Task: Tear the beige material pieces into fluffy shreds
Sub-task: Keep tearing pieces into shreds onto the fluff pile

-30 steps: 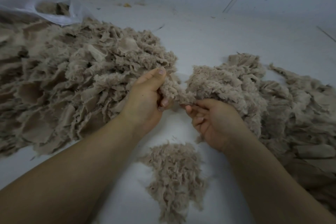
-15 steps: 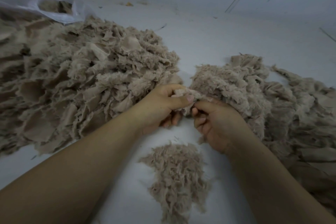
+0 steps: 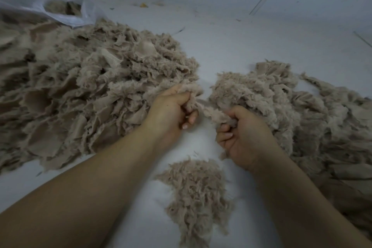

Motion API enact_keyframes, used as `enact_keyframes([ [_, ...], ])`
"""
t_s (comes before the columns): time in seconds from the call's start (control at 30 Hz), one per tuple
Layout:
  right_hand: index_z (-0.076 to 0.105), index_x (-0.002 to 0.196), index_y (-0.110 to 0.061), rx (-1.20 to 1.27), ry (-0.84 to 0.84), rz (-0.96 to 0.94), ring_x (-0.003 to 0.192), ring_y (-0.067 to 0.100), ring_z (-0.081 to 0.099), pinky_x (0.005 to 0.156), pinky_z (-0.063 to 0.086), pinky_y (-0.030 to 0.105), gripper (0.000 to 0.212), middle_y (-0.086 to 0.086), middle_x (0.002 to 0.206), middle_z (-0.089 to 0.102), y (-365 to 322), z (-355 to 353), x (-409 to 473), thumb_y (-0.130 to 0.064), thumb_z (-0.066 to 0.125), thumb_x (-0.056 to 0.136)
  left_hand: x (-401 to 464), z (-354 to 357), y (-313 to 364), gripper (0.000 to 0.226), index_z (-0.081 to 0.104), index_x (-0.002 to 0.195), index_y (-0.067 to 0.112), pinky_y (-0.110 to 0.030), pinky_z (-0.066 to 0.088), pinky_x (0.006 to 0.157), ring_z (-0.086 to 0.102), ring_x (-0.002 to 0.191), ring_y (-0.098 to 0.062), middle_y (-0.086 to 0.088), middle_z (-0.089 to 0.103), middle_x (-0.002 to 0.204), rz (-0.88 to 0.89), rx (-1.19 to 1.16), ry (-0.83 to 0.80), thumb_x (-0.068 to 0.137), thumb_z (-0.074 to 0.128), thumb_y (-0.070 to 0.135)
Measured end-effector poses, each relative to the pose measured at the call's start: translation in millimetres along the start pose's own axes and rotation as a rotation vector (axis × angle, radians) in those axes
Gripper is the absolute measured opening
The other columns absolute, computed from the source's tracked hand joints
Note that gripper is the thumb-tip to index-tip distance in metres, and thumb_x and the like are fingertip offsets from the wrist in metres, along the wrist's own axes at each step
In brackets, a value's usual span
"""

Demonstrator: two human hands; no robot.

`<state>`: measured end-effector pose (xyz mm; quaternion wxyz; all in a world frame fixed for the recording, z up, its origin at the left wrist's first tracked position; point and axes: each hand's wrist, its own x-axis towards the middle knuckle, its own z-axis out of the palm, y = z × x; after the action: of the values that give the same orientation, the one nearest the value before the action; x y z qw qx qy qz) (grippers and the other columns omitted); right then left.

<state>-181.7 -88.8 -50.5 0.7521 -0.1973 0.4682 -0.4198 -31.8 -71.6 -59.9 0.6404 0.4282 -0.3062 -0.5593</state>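
Between curled hands (image 3: 203,121), fuzzy beige strip (image 3: 211,112)

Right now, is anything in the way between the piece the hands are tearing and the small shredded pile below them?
Nothing visible: the left hand and right hand grip the beige piece above bare white surface, with the shred pile just nearer.

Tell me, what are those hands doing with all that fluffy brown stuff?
A person is tearing beige material into fluff. The left hand and the right hand each grip one end of a stretched strip and hold it taut between them. A small heap of fine shreds lies on the white surface just below the hands. A big pile of coarser pieces sits on the left and another pile on the right.
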Motion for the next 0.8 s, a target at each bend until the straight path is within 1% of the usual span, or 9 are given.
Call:
enact_keyframes([
  [0.1,0.042,0.072,-0.012,0.022,-0.031,0.009,0.037,0.006,0.033,0.033,0.023,0.015,0.024,0.002,0.064,0.04,-1,-2,1,-0.007,0.042,0.096,3,-6,6,0.022,0.041,0.077,0.009,-0.016,0.021,0.036,0.037,0.04,-0.019,-0.007,0.039,0.057,0.04,-0.028,0.042,0.092,0.035,-0.005],
  [0.2,0.049,0.093,-0.011,-0.14,-0.087,-0.028,0.037,0.005,0.038,0.032,0.027,0.015,0.006,0.005,0.066,0.046,2,-2,2,-0.01,0.049,0.098,1,-4,4,0.028,0.049,0.073,0.013,-0.017,0.023,0.036,0.037,0.041,-0.019,-0.005,0.041,0.058,0.09,0.131,0.011,0.096,0.038,0.0],
  [0.23,0.05,0.101,-0.013,-0.198,-0.117,-0.041,0.037,0.005,0.04,0.032,0.028,0.015,0.003,0.006,0.065,0.05,2,-2,1,-0.012,0.051,0.099,-1,-2,2,0.028,0.051,0.074,0.014,-0.018,0.025,0.037,0.038,0.042,-0.017,-0.001,0.043,0.057,0.134,0.218,0.004,0.096,0.041,0.0],
  [0.3,0.05,0.106,-0.017,-0.271,-0.171,-0.067,0.039,0.006,0.043,0.033,0.031,0.015,0.007,0.008,0.061,0.058,2,-3,-1,-0.017,0.051,0.1,-4,2,-3,0.028,0.052,0.074,0.017,-0.021,0.03,0.041,0.038,0.045,-0.01,0.007,0.045,0.054,0.266,0.382,0.04,0.095,0.048,-0.001],
  [0.4,0.051,0.109,-0.014,-0.318,-0.172,-0.116,0.043,0.01,0.052,0.034,0.035,0.016,0.012,0.016,0.071,0.069,3,-3,-2,-0.019,0.055,0.099,-5,1,-5,0.029,0.051,0.072,0.018,-0.016,0.032,0.049,0.036,0.051,-0.001,0.01,0.043,0.059,0.48,0.523,0.157,0.092,0.054,-0.002],
  [0.5,0.047,0.117,-0.013,-0.391,-0.168,-0.172,0.041,0.01,0.052,0.034,0.034,0.016,0.022,0.016,0.07,0.07,5,-5,-1,-0.019,0.057,0.099,-5,0,-5,0.024,0.056,0.08,0.017,-0.012,0.034,0.055,0.042,0.056,0.001,0.01,0.047,0.068,0.571,0.635,0.185,0.088,0.054,-0.006],
  [0.6,0.048,0.126,-0.029,-0.436,-0.182,-0.245,0.037,0.008,0.043,0.033,0.03,0.016,0.033,0.01,0.061,0.066,6,-8,-2,-0.019,0.06,0.097,-9,1,-8,0.024,0.059,0.096,0.015,-0.009,0.038,0.062,0.051,0.07,0.004,0.013,0.055,0.081,0.612,0.772,0.123,0.083,0.052,-0.004],
  [0.73,0.057,0.121,-0.035,-0.468,-0.216,-0.28,0.036,0.009,0.04,0.033,0.029,0.018,0.029,0.009,0.058,0.062,6,-10,-2,-0.021,0.064,0.096,-8,-3,-14,0.039,0.055,0.116,0.019,-0.021,0.046,0.081,0.052,0.096,-0.005,0.008,0.056,0.107,0.595,1.013,0.015,0.081,0.056,0.003],
  [0.8,0.061,0.115,-0.029,-0.479,-0.213,-0.281,0.035,0.009,0.038,0.032,0.028,0.018,0.021,0.008,0.056,0.06,6,-9,-2,-0.024,0.065,0.095,-7,-4,-14,0.042,0.054,0.117,0.019,-0.012,0.04,0.078,0.047,0.089,0.0,0.014,0.049,0.1,0.619,1.038,0.032,0.08,0.059,0.0],
])
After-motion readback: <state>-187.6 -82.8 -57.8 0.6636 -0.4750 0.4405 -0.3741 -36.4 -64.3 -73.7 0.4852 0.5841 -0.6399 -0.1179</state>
